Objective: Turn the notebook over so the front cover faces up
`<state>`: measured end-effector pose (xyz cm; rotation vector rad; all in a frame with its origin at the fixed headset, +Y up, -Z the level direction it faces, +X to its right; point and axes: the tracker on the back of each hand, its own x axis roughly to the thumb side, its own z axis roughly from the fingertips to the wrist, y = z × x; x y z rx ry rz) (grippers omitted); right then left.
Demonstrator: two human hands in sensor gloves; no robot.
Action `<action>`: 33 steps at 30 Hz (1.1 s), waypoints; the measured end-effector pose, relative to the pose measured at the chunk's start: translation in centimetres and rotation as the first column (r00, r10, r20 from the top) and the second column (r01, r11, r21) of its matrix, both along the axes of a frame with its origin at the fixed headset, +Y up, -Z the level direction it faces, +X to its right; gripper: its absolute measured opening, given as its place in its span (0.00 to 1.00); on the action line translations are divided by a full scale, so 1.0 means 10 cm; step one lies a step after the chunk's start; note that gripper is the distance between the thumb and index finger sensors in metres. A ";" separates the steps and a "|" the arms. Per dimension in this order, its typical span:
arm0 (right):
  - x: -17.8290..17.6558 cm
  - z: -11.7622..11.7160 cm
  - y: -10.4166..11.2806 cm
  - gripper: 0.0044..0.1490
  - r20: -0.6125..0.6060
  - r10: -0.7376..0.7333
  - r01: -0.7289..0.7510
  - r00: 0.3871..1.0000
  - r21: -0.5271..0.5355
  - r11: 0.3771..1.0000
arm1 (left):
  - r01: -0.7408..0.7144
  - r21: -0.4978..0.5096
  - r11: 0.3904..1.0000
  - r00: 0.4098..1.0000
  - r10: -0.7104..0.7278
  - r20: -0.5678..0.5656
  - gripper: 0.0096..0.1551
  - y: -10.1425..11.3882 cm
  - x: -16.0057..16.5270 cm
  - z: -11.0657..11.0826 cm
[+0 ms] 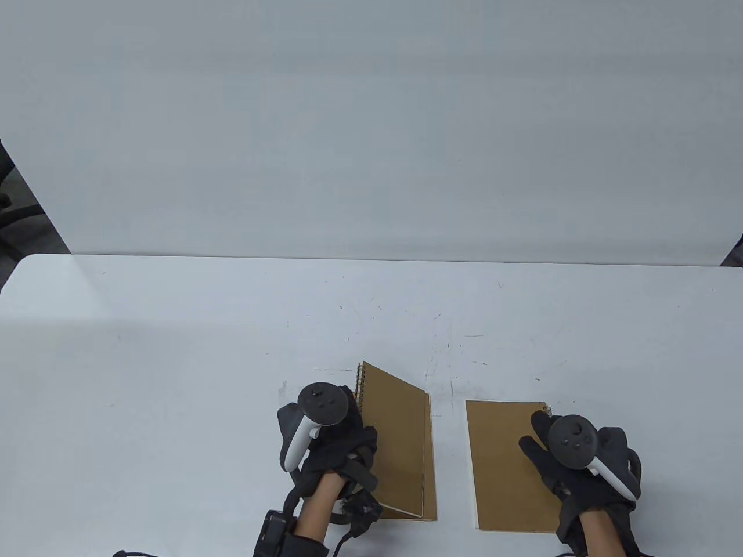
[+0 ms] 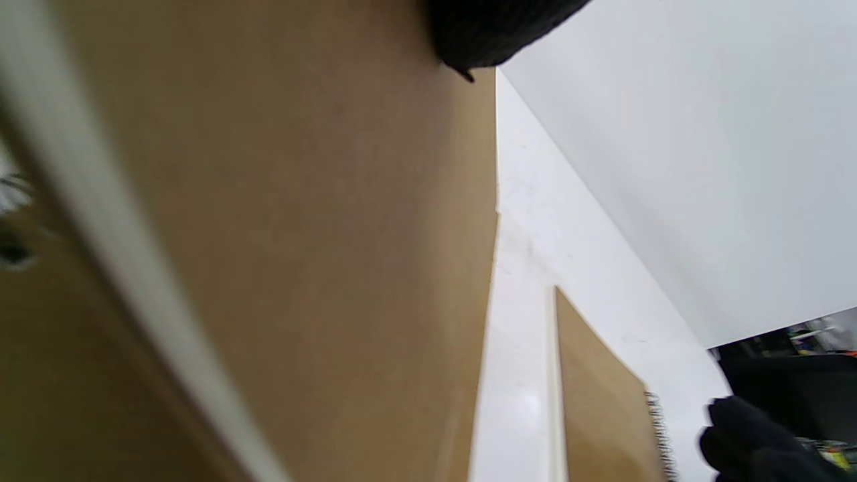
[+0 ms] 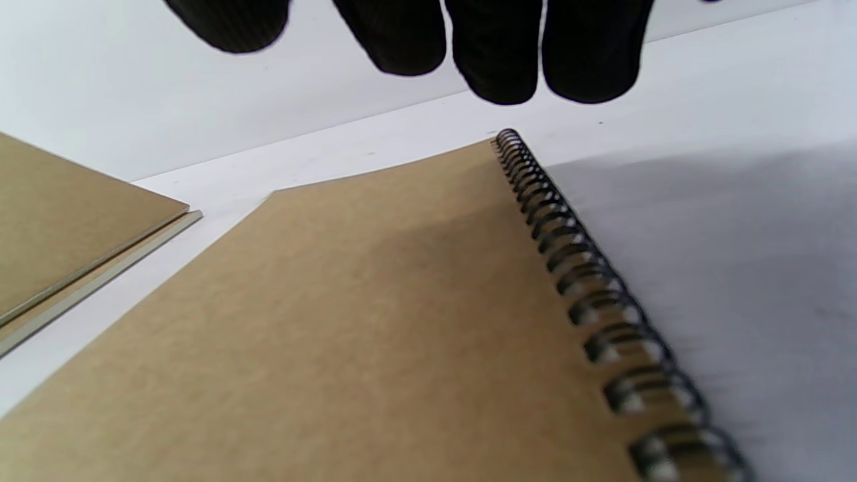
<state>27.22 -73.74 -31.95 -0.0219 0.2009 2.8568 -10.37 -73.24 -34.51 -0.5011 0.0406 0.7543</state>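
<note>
Two brown kraft spiral notebooks lie near the table's front edge. My left hand (image 1: 361, 448) grips the left notebook (image 1: 397, 441) at its spiral side and holds that side raised, so it tilts up to the left; its right edge stays down. A brown layer shows beneath that edge. This notebook fills the left wrist view (image 2: 301, 234). The right notebook (image 1: 499, 464) lies flat, spiral on its right. My right hand (image 1: 531, 432) rests over its far right corner with fingers (image 3: 495, 60) spread, gripping nothing.
The white table (image 1: 174, 377) stretches away to the left and back. A white wall panel (image 1: 371, 145) stands right behind its far edge. A narrow strip of table separates the two notebooks.
</note>
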 end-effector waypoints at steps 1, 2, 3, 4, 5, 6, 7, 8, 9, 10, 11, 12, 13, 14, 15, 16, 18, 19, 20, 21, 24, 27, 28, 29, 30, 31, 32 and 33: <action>0.01 0.00 -0.02 0.44 0.010 0.002 -0.002 1.000 -0.003 1.000 | 0.074 0.017 0.997 0.997 -0.074 0.020 0.55 -0.01 0.00 0.01; 0.01 0.00 -0.03 0.45 0.029 0.009 -0.009 1.000 -0.004 1.000 | 0.176 0.038 0.984 0.983 -0.178 0.044 0.56 -0.01 0.02 0.02; 0.02 0.00 -0.04 0.47 0.038 0.015 -0.014 0.999 -0.012 1.000 | 0.238 0.042 0.970 0.969 -0.241 0.059 0.57 -0.01 0.04 0.03; 0.02 0.00 -0.05 0.49 0.047 0.026 -0.025 0.999 -0.014 1.000 | 0.340 0.061 0.939 0.936 -0.344 0.072 0.58 -0.02 0.07 0.04; 0.02 -0.01 -0.06 0.50 0.051 0.034 -0.034 0.998 -0.011 0.999 | 0.395 0.075 0.916 0.913 -0.400 0.077 0.58 -0.03 0.10 0.05; 0.02 -0.01 -0.06 0.51 0.052 0.043 -0.043 0.998 -0.011 0.999 | 0.466 0.098 0.879 0.876 -0.474 0.084 0.58 -0.04 0.14 0.05; 0.02 -0.01 -0.07 0.52 0.055 0.046 -0.045 0.997 -0.011 0.999 | 0.508 0.113 0.854 0.851 -0.518 0.085 0.58 -0.06 0.17 0.06; 0.02 -0.01 -0.07 0.52 0.057 0.050 -0.049 0.997 -0.008 0.999 | 0.563 0.125 0.817 0.812 -0.575 0.101 0.58 -0.08 0.21 0.06; 0.02 -0.01 -0.07 0.52 0.058 0.053 -0.053 0.997 -0.008 0.999 | 0.611 0.116 0.783 0.775 -0.621 0.115 0.58 -0.10 0.25 0.07; 0.01 -0.01 -0.06 0.52 0.059 0.055 -0.055 0.997 -0.008 0.998 | 0.640 0.114 0.760 0.751 -0.650 0.117 0.58 -0.11 0.27 0.07; 0.01 -0.01 -0.06 0.52 0.059 0.057 -0.057 0.997 -0.009 0.998 | 0.665 0.111 0.738 0.728 -0.675 0.122 0.58 -0.13 0.30 0.07; 0.01 -0.01 -0.06 0.52 0.059 0.059 -0.059 0.997 -0.008 0.998 | 0.691 0.101 0.715 0.704 -0.699 0.127 0.58 -0.15 0.32 0.07; 0.01 -0.01 -0.07 0.52 0.058 0.059 -0.059 0.997 -0.008 0.998 | 0.717 0.089 0.692 0.679 -0.721 0.136 0.58 -0.16 0.34 0.06; 0.01 -0.01 -0.07 0.52 0.059 0.060 -0.060 0.996 -0.012 0.998 | 0.734 0.078 0.675 0.661 -0.736 0.142 0.58 -0.18 0.35 0.06; 0.01 -0.01 -0.07 0.52 0.061 0.063 -0.062 0.996 -0.016 0.998 | 0.752 0.065 0.656 0.642 -0.752 0.152 0.58 -0.19 0.35 0.06; 0.01 -0.01 -0.07 0.52 0.062 0.065 -0.064 0.996 -0.015 0.998 | 0.766 0.061 0.640 0.627 -0.765 0.150 0.58 -0.20 0.35 0.06; 0.01 -0.01 -0.07 0.54 0.069 0.069 -0.068 0.995 -0.012 0.998 | 0.767 0.089 0.635 0.623 -0.771 0.133 0.59 -0.16 0.32 0.07; 0.01 0.00 -0.06 0.56 0.067 0.065 -0.065 0.996 -0.007 0.998 | 0.759 0.086 0.645 0.632 -0.763 0.134 0.59 -0.14 0.29 0.07; 0.02 0.00 -0.05 0.57 0.071 0.062 -0.062 0.996 -0.003 0.998 | 0.738 0.090 0.669 0.657 -0.743 0.131 0.59 -0.11 0.25 0.08; 0.02 0.00 -0.04 0.59 0.078 0.063 -0.063 0.995 -0.005 0.998 | 0.726 0.095 0.681 0.670 -0.732 0.121 0.58 -0.08 0.21 0.09; 0.01 0.00 -0.05 0.63 0.078 0.092 -0.090 0.993 -0.030 0.995 | 0.694 0.146 0.705 0.701 -0.708 0.089 0.57 0.02 0.01 0.10; -0.02 -0.01 -0.09 0.68 0.063 0.153 -0.143 0.986 -0.140 0.980 | 0.690 0.195 0.697 0.700 -0.711 0.066 0.57 0.06 -0.24 0.12; -0.03 -0.02 -0.11 0.69 0.051 0.168 -0.158 0.984 -0.166 0.973 | 0.686 0.204 0.698 0.703 -0.709 0.064 0.57 0.06 -0.31 0.12; -0.04 -0.02 -0.15 0.70 0.039 0.181 -0.170 0.983 -0.197 0.966 | 0.674 0.210 0.708 0.712 -0.699 0.072 0.57 0.04 -0.42 0.12; -0.06 -0.03 -0.17 0.71 0.026 0.185 -0.176 0.982 -0.211 0.962 | 0.673 0.207 0.710 0.715 -0.696 0.061 0.57 0.02 -0.50 0.12; -0.08 -0.03 -0.18 0.72 0.013 0.202 -0.195 0.979 -0.210 0.958 | 0.671 0.206 0.713 0.720 -0.692 0.052 0.57 0.00 -0.57 0.12; -0.11 -0.03 -0.18 0.72 -0.009 0.234 -0.231 0.972 -0.203 0.951 | 0.654 0.201 0.729 0.735 -0.676 0.061 0.57 -0.04 -0.66 0.11; -0.14 -0.03 -0.18 0.73 -0.032 0.256 -0.257 0.966 -0.206 0.944 | 0.647 0.193 0.738 0.742 -0.667 0.061 0.57 -0.06 -0.72 0.11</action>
